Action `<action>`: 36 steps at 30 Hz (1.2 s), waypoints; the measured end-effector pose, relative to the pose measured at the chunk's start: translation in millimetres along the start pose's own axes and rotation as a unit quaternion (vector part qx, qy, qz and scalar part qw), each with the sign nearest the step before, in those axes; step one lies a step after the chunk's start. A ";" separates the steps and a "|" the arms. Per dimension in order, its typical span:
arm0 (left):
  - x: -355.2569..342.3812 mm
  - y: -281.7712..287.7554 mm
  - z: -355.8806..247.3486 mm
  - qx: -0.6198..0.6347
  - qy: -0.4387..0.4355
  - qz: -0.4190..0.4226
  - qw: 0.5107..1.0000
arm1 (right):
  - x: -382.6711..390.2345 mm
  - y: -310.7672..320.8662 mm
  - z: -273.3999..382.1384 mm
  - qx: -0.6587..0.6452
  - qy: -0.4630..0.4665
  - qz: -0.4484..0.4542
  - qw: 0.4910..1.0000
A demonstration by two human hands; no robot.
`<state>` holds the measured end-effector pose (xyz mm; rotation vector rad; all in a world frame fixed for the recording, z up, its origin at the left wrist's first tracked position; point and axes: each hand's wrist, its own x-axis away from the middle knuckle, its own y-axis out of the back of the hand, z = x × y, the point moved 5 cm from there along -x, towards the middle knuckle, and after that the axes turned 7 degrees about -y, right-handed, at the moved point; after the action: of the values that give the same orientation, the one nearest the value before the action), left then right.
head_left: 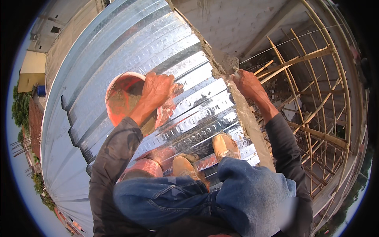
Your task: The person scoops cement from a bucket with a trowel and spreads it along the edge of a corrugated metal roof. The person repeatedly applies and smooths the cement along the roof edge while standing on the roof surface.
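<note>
My left hand (157,90) is closed over the rim of a red bucket (112,103), which tilts on the shiny corrugated metal sheets (158,51). Grey-brown wet mortar (125,96) lies inside the bucket. Over the wall edge, my right hand (248,84) is a fist around the handle of what looks like a trowel (236,74); mortar covers its far end, so the blade's outline is unclear. Below that hand, a band of rough mortar (246,118) runs along the top of the wall beside the sheets.
A second pinkish-red bucket (144,168) stands by my left knee. My tan boots (226,145) rest on the metal sheets. Right of the wall is a drop with bamboo scaffolding (316,106). A stepped sheet edge (71,130) shows at left, with buildings and trees beyond.
</note>
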<state>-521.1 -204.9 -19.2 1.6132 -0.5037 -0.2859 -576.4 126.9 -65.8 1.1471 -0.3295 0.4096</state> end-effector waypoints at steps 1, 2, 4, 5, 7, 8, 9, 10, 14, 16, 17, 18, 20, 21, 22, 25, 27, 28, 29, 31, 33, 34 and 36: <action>-0.2 1.0 1.4 0.001 0.001 -0.004 1.000 | 1.1 -0.3 -1.7 -0.005 -0.007 -0.013 1.000; -0.1 0.7 1.6 -0.002 0.003 0.001 1.000 | 4.2 -1.9 -3.6 -0.011 -0.014 -0.026 1.000; -1.7 -1.8 3.0 -0.009 0.006 0.005 1.000 | 14.1 -10.6 -1.0 0.014 -0.011 -0.008 1.000; -2.7 -1.6 4.8 -0.016 -0.008 -0.007 1.000 | 15.7 -12.7 3.0 0.003 -0.003 0.014 1.000; -2.7 2.4 5.2 -0.026 -0.036 -0.026 0.999 | 15.5 -10.5 1.2 -0.005 -0.004 0.011 1.000; -4.5 1.7 3.2 -0.016 -0.022 -0.012 1.000 | 14.8 -6.1 -5.3 -0.003 -0.013 -0.014 1.000; -7.3 0.2 0.2 -0.007 -0.008 0.002 1.000 | 14.9 -2.4 -11.4 0.000 -0.022 -0.038 0.999; -7.0 2.9 1.5 -0.002 0.009 0.016 1.000 | 16.6 -1.2 -10.6 -0.004 -0.023 -0.031 0.999; -1.2 2.0 6.0 -0.004 -0.012 -0.013 1.000 | 41.9 13.8 -13.1 0.008 -0.015 -0.019 1.000; -3.4 2.2 3.9 -0.002 -0.011 -0.007 1.000 | 51.3 21.6 -19.4 0.031 0.013 -0.023 0.999; -3.1 2.6 3.2 -0.001 -0.007 -0.007 1.000 | 47.1 21.8 -24.6 0.051 0.011 0.019 0.998; -2.8 3.1 2.6 0.001 -0.003 -0.006 1.000 | 41.2 21.2 -28.4 0.058 0.015 0.034 0.998; -5.5 3.2 1.7 0.007 -0.002 -0.002 1.000 | 30.7 19.1 -37.0 0.075 0.018 0.058 0.995; -5.5 3.3 1.5 0.012 -0.001 0.003 1.000 | 27.6 19.8 -41.8 0.079 0.018 0.052 0.995; -3.4 4.4 3.5 0.013 0.003 0.010 1.000 | 23.5 20.3 -39.6 0.082 0.023 0.047 0.995; 5.8 23.1 1.1 0.101 -0.061 -0.119 0.986 | 22.7 24.8 -35.2 0.067 -0.010 0.041 0.997; 19.5 44.0 11.7 0.117 -0.074 -0.206 0.969 | 27.8 22.4 -31.1 0.025 -0.019 0.022 0.999; 22.2 56.3 14.9 0.130 -0.088 -0.252 0.955 | 27.9 22.9 -37.1 0.009 -0.015 0.011 1.000; 30.2 63.3 27.1 0.107 -0.030 -0.264 0.958 | 26.7 21.1 -41.8 -0.011 -0.009 0.000 1.000; 54.6 82.6 52.0 0.045 0.048 -0.316 0.947 | 22.0 20.4 -41.4 -0.037 0.001 -0.013 0.999; 89.2 89.6 89.7 -0.026 0.108 -0.354 0.929 | 6.9 18.2 -14.4 -0.054 0.014 -0.015 0.998; 100.3 86.7 105.7 -0.028 0.144 -0.357 0.922 | -3.9 16.9 -7.7 -0.034 0.012 -0.005 0.999; 112.5 79.1 128.2 -0.029 0.212 -0.364 0.907 | -27.9 16.1 -2.9 0.008 0.000 0.011 1.000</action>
<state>-495.5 -374.8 57.2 1.6902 0.4604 -0.4790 -608.4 131.3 -66.6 1.1588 -0.3397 0.4326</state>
